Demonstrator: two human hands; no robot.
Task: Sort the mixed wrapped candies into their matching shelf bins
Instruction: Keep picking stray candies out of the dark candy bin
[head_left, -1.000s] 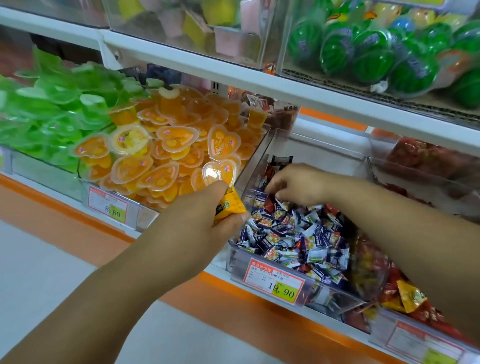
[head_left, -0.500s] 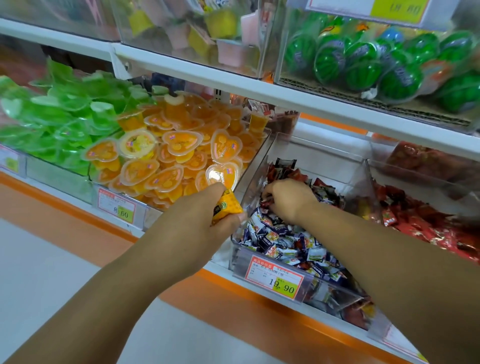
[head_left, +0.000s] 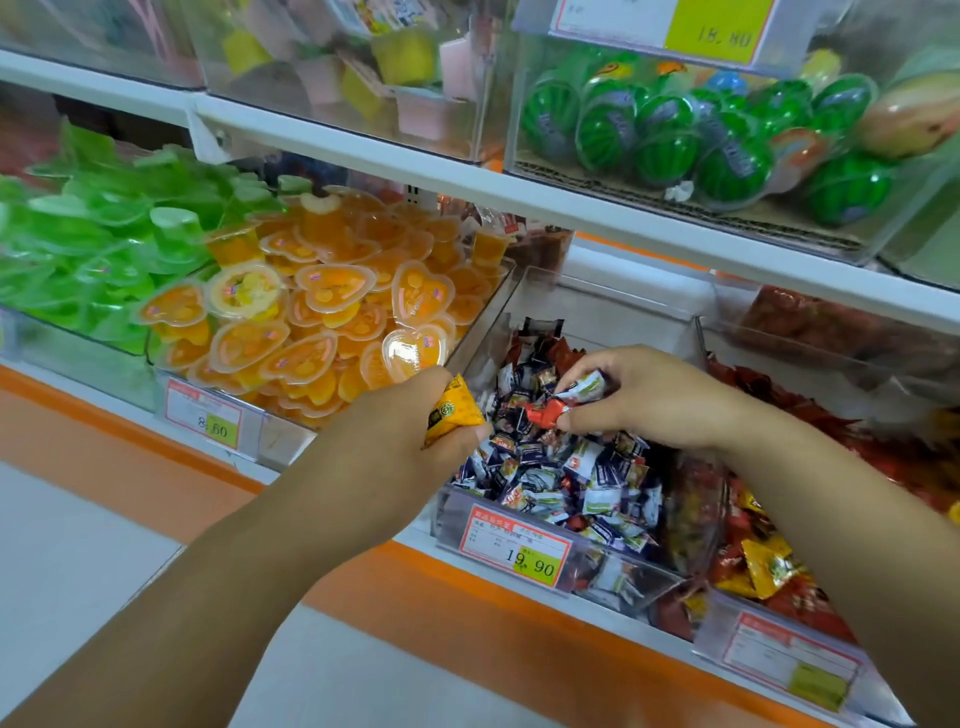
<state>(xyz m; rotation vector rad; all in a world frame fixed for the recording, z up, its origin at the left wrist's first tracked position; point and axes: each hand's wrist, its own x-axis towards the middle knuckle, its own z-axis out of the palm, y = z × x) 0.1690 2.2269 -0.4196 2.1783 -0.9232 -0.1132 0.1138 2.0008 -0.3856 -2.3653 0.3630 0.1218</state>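
Note:
My left hand (head_left: 400, 431) grips a yellow wrapped candy (head_left: 452, 410) just left of the clear middle bin (head_left: 613, 306), which holds a heap of blue-and-white wrapped candies (head_left: 571, 467). My right hand (head_left: 644, 400) hovers over that heap, pinching a red wrapped candy (head_left: 545, 414) and a white-and-green one (head_left: 587, 387). A bin of red and yellow wrapped candies (head_left: 769, 566) lies to the right, under my right forearm.
Orange heart-shaped jelly cups (head_left: 332, 306) fill the bin to the left, green jelly cups (head_left: 88, 249) the one beyond. A price tag (head_left: 514, 545) reads 19.90. On the upper shelf (head_left: 467, 182), bins hold watermelon-patterned sweets (head_left: 701, 140) and pastel cups (head_left: 363, 67).
My right hand has lifted out of the heap toward me and to the right, now pinching a red and a white-green candy. My left hand has kept its yellow candy in place.

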